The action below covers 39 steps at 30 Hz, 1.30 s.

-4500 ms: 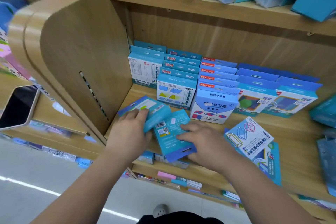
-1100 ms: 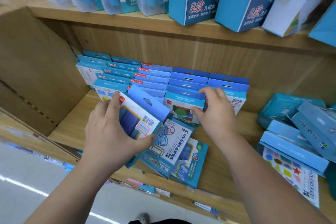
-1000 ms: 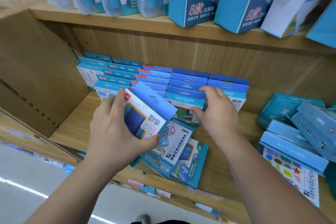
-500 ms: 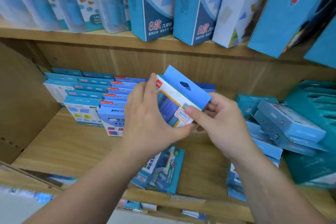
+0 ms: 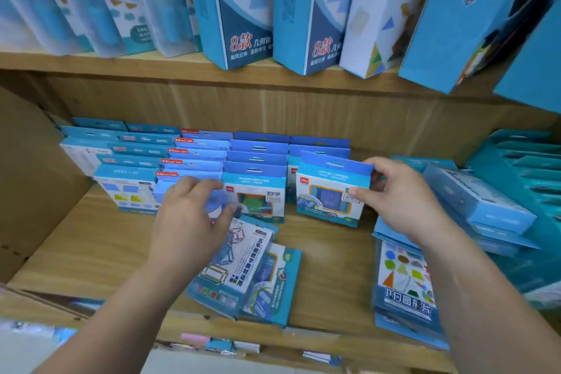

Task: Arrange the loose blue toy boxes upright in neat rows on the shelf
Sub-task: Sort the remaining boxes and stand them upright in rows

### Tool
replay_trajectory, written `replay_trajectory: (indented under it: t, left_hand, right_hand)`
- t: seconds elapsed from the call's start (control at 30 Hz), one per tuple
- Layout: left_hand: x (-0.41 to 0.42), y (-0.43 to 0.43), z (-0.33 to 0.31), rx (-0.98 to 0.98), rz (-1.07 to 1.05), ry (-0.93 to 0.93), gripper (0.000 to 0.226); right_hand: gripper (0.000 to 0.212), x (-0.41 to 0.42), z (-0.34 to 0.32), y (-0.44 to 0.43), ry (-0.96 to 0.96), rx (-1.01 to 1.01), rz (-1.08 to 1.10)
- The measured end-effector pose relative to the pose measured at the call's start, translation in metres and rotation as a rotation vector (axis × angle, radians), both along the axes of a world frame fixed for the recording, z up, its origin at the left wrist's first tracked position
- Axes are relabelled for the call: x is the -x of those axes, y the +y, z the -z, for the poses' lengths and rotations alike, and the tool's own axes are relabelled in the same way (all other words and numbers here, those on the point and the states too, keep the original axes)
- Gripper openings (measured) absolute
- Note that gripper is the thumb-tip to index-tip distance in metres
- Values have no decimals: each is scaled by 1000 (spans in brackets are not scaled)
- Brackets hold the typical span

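Observation:
Several rows of blue toy boxes [image 5: 255, 161] stand upright at the back of the wooden shelf [image 5: 91, 246]. My right hand [image 5: 397, 197] grips the right edge of a blue toy box [image 5: 329, 191] that stands upright at the front of the rightmost row. My left hand [image 5: 191, 215] hovers empty, fingers spread, over two loose boxes lying flat: a white-fronted box [image 5: 236, 264] on top of a teal box [image 5: 273, 282].
A flat box with coloured shapes [image 5: 403, 279] lies at the front right. Stacked blue boxes [image 5: 473, 200] pile up on the right. Tall boxes [image 5: 243, 9] fill the upper shelf. The shelf's wooden side wall [image 5: 27, 179] stands at the left.
The box held up in both hands now stands at the front of the right row. My left hand has let go and moved down-left over the flat boxes.

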<state>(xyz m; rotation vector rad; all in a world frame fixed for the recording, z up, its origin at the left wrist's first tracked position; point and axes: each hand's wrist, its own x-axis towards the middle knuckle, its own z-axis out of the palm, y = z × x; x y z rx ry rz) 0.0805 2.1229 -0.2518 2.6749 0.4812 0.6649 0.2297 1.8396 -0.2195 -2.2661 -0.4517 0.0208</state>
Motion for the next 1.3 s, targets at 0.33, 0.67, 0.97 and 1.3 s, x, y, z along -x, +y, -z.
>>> replay_trajectory:
  t: [0.33,0.67,0.97,1.3]
  left_hand:
    - [17,20,20,100,-105,138,65]
    - [21,29,27,87,-38,112,66]
    - [40,21,17,213,11,84,72]
    - [49,3,39,548,62,418,48]
  right_hand:
    - [37,-10,31,27,-109,143,111]
    - [57,-11,40,46,-164,314,267]
    - [69,7,13,41,-233,324,259]
    - [32,89,45,80,149,183,-157]
